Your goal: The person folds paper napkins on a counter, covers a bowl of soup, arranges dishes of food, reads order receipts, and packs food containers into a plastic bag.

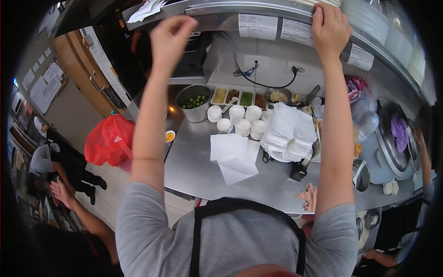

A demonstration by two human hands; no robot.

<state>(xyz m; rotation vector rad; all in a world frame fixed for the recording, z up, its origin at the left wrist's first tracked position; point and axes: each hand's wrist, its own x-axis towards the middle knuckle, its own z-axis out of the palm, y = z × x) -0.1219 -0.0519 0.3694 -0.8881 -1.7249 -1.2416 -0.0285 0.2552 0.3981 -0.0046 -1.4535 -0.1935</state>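
Observation:
Both of my arms are raised toward the metal shelf edge. My left hand is blurred, its fingers curled together just below the shelf; whether anything is in them is hidden. At the right, my right hand has its fingers bent at the shelf edge, between a printed slip and another slip. A third printed slip hangs left of it. White paper sheets lie on the steel counter, beside a tall stack of white napkins.
Stacked small white cups, a pot of green limes and ingredient trays stand along the counter's back. A red plastic bag is at the left. Co-workers stand on both sides; one's hand reaches in at lower left.

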